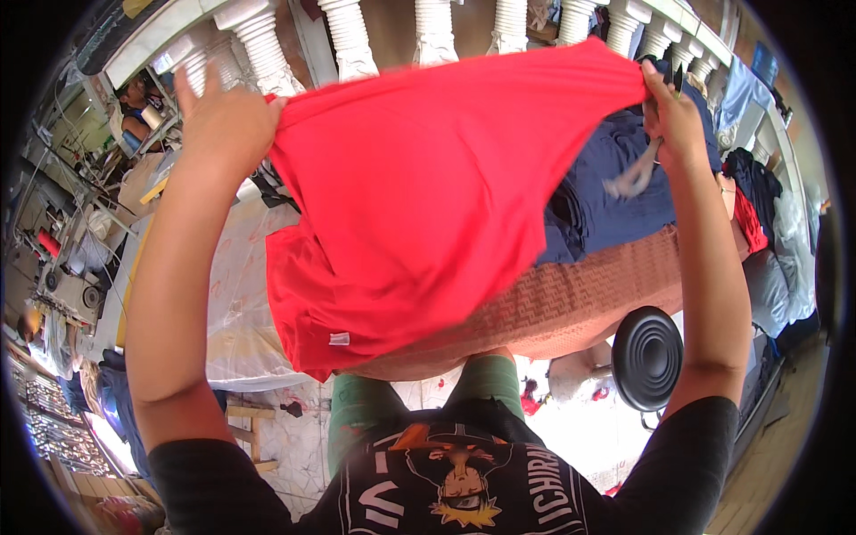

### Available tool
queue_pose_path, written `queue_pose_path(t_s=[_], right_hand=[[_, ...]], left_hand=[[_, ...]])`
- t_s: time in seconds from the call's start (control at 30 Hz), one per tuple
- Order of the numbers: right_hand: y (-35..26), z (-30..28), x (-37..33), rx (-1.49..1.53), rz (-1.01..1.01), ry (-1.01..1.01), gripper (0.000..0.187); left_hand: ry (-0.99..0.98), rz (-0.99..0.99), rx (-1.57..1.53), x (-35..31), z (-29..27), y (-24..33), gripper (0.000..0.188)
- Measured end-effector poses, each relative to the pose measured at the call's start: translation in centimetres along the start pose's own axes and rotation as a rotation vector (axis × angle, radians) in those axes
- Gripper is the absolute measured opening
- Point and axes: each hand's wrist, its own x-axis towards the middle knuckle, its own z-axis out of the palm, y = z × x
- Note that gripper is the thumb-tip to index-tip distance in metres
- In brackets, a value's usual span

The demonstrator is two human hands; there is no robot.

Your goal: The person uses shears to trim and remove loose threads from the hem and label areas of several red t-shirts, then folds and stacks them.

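The person stands at a table (606,290), both arms out, holding a red cloth (419,178) stretched in the air above it. The left hand (227,125) grips one upper corner between thumb and bent fingers, a couple of fingers sticking up free; the right hand (675,125) is closed on the opposite corner and also has scissors (635,174) hanging from it, their handles blurred. The red cloth's lower part hangs near the tabletop, a small white label (339,339) showing at lower left; I can't tell whether that portion is a separate piece. A textured terracotta cover drapes the near side of the table, with a pale, plastic-looking sheet (245,303) on its left. Navy garments (615,192) lie piled toward the right. Behind runs a white balustrade (350,40), with a light blue cloth (742,94) over its right-hand stretch. A black round stool (648,358) and a wooden one (254,432) flank the person on the tiled floor (303,446). Over on the left, another person (134,120) sits among cluttered workshop equipment.
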Motion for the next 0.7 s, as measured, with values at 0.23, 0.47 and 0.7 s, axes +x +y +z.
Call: queue_pose_path(t_s=[0.23,0.47,0.7], right_hand=[[8.0,-2.6,-10.9,-0.25,0.228,-0.626,0.013],[15.0,-4.7,-17.5,-0.452,0.428,-0.578,0.019],[16.7,3.6,-20.5,-0.265,0.316,-0.584,0.013]], left_hand=[[-0.69,0.237,-0.538,-13.4,1.7,3.3,0.055],[-0.757,0.009,-1.497,-18.3,3.2,6.2,0.036],[-0.274,0.044,-1.495,-18.6,4.8,16.2,0.021]])
